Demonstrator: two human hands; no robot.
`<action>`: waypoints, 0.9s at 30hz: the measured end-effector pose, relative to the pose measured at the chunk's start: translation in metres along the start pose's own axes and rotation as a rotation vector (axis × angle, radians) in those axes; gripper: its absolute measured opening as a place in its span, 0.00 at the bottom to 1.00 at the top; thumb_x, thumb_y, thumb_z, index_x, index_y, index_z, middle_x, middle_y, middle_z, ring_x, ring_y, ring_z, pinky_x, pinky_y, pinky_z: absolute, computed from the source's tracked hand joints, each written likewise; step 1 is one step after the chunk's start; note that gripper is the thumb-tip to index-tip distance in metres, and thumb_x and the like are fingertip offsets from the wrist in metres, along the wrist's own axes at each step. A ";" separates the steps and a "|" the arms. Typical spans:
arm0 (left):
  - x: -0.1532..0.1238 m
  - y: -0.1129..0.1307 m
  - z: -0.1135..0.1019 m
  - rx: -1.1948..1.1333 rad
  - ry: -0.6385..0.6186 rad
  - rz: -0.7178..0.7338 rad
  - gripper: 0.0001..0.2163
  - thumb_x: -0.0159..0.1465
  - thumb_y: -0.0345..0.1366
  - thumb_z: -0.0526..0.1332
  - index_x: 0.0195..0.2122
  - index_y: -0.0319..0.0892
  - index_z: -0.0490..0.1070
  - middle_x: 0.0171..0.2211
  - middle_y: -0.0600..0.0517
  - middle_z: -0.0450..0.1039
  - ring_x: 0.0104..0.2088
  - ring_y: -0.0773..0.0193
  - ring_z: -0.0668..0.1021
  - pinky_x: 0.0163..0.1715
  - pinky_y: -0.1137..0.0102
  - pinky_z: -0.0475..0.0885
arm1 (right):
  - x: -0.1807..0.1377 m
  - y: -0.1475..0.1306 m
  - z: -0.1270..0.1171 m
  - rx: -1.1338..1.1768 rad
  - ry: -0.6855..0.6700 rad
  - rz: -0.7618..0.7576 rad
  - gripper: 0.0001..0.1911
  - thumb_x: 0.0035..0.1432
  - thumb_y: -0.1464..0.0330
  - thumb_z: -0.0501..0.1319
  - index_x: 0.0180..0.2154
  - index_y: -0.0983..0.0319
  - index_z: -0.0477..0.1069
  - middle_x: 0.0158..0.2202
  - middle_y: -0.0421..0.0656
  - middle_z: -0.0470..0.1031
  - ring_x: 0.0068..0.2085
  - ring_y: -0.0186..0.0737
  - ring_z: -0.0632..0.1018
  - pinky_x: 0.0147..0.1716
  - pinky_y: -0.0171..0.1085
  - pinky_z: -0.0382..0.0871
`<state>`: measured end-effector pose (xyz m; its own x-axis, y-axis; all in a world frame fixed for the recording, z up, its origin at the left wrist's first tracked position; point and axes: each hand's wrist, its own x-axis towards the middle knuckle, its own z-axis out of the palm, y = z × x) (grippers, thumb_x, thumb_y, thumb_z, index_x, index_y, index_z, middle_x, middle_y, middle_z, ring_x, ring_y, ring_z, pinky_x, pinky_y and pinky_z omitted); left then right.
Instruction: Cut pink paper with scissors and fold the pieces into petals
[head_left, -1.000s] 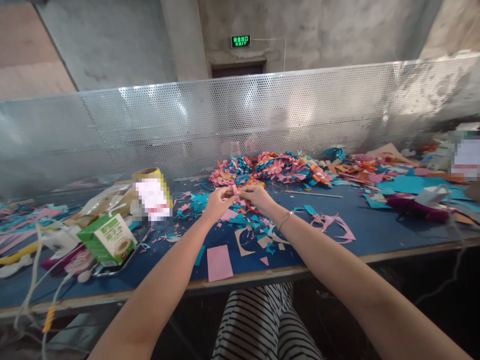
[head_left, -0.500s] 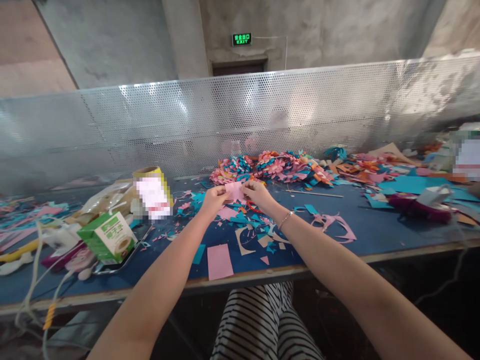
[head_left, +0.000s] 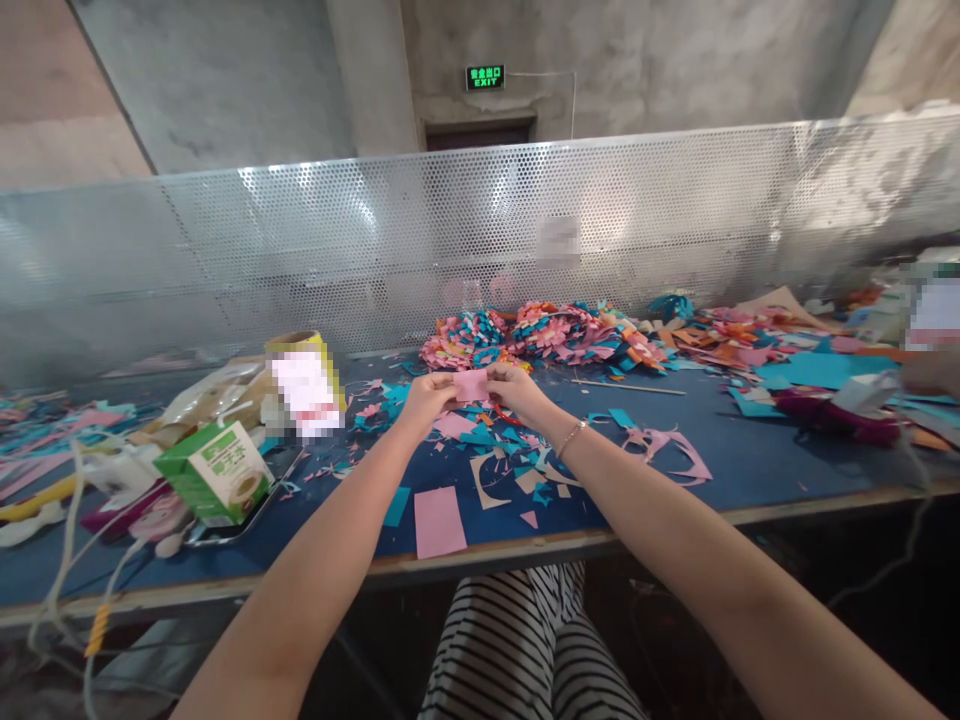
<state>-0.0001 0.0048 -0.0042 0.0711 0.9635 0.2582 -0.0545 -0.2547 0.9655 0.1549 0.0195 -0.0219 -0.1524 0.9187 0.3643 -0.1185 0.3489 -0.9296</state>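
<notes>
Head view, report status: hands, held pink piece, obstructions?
Left hand, right hand: gripping pink piece from opposite sides. Piece looks flat. Loose scraps littering table; nothing visibly blocking.

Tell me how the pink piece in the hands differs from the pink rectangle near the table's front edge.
The pink piece is pinched between left hand and right hand; the pink rectangle lies on the table. Fingers partly cover the piece; the rectangle is uncovered. Both are pink and sheet-like.
</notes>
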 end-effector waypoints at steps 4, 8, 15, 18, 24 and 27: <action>0.000 0.002 0.000 -0.079 0.013 -0.043 0.08 0.43 0.25 0.63 0.27 0.37 0.74 0.23 0.51 0.74 0.24 0.67 0.75 0.33 0.66 0.74 | -0.004 -0.008 0.002 0.156 0.018 0.097 0.11 0.34 0.72 0.59 0.27 0.63 0.67 0.19 0.34 0.65 0.21 0.27 0.67 0.23 0.30 0.64; 0.000 0.002 -0.002 -0.122 -0.034 -0.046 0.07 0.44 0.25 0.60 0.26 0.36 0.75 0.24 0.50 0.74 0.24 0.68 0.75 0.34 0.68 0.73 | -0.007 -0.013 0.002 0.231 0.021 0.137 0.08 0.36 0.74 0.58 0.26 0.64 0.69 0.21 0.37 0.69 0.23 0.29 0.71 0.27 0.31 0.67; 0.002 0.002 -0.003 -0.092 -0.025 -0.006 0.08 0.44 0.24 0.56 0.21 0.36 0.74 0.25 0.48 0.76 0.27 0.65 0.77 0.37 0.65 0.73 | -0.004 -0.008 0.001 0.211 -0.002 0.065 0.05 0.41 0.69 0.60 0.24 0.64 0.71 0.21 0.38 0.69 0.24 0.30 0.71 0.30 0.33 0.69; 0.002 0.002 -0.004 -0.088 -0.025 0.020 0.06 0.45 0.27 0.56 0.20 0.37 0.74 0.23 0.49 0.75 0.26 0.64 0.77 0.36 0.64 0.73 | -0.001 -0.002 0.000 0.089 0.009 -0.015 0.10 0.39 0.65 0.64 0.26 0.63 0.71 0.22 0.37 0.69 0.25 0.29 0.70 0.29 0.33 0.68; 0.003 0.000 -0.004 -0.046 -0.028 0.071 0.05 0.45 0.31 0.63 0.24 0.38 0.72 0.22 0.53 0.73 0.26 0.65 0.76 0.34 0.65 0.73 | 0.004 0.004 -0.003 -0.010 0.027 -0.096 0.16 0.36 0.64 0.66 0.31 0.63 0.71 0.25 0.38 0.71 0.25 0.30 0.70 0.27 0.33 0.66; 0.002 0.001 -0.004 -0.030 -0.030 0.089 0.09 0.44 0.30 0.65 0.28 0.39 0.71 0.23 0.54 0.73 0.24 0.66 0.76 0.33 0.65 0.74 | 0.006 0.006 -0.005 -0.038 0.034 -0.106 0.14 0.37 0.64 0.66 0.29 0.63 0.71 0.25 0.39 0.71 0.25 0.31 0.71 0.27 0.35 0.67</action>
<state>-0.0040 0.0071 -0.0028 0.0941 0.9340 0.3447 -0.0913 -0.3367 0.9372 0.1583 0.0277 -0.0259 -0.1073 0.8818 0.4593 -0.0944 0.4509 -0.8876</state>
